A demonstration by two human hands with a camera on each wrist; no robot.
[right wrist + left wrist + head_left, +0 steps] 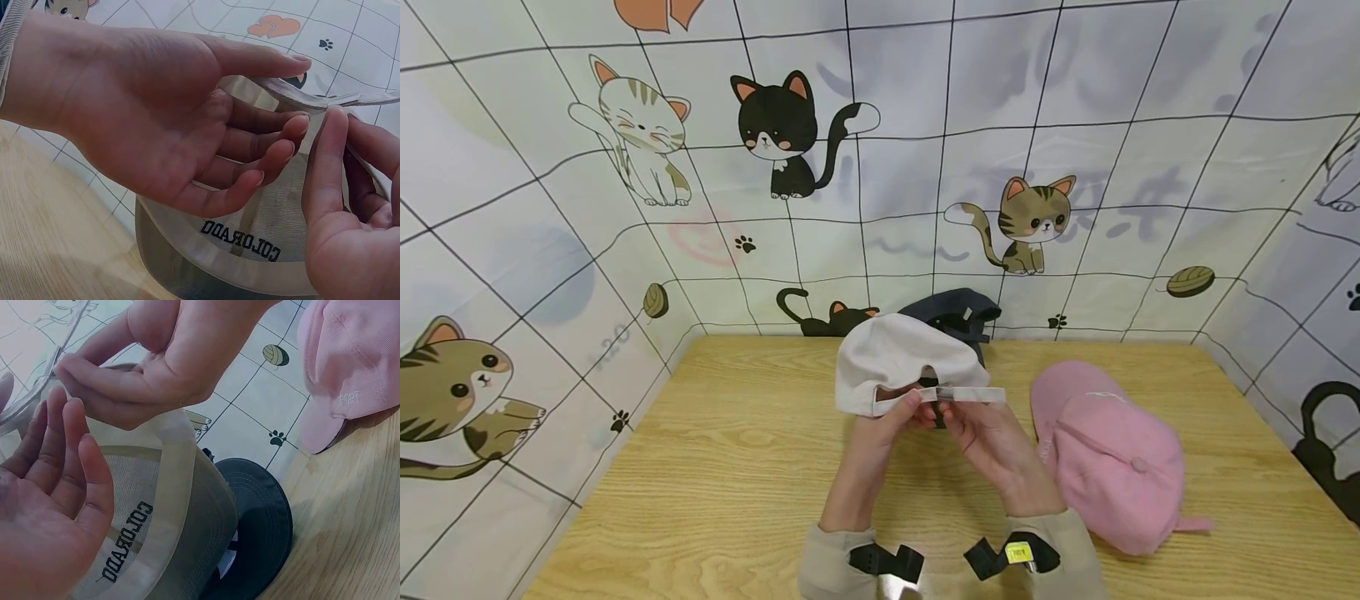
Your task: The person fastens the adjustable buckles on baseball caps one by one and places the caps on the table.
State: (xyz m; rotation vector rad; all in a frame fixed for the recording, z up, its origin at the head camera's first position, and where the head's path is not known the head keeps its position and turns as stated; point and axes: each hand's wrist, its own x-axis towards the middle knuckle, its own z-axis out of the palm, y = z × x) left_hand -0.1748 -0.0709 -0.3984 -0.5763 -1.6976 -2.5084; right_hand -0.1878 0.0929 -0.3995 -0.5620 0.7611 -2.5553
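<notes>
A white baseball cap (pixel 906 354) is held up above the table, its rear opening and strap (pixel 973 394) turned toward me. COLORADO lettering (pixel 240 240) shows reversed inside its front panel in the right wrist view. My left hand (pixel 883 437) pinches the strap at the opening between thumb and finger. Beside it, my right hand (pixel 996 450) is at the strap's free end. In the right wrist view its thumb (pixel 269 60) and loosely bent fingers stand apart around the strap, without visibly pinching it.
A pink cap (pixel 1112 462) lies on the wooden table (pixel 722 467) to the right of my hands. Behind the white cap is a dark navy cap (pixel 958 310), partly hidden, near the cat-patterned wall covering (pixel 910 183). Black straps (pixel 887 562) circle my sleeves.
</notes>
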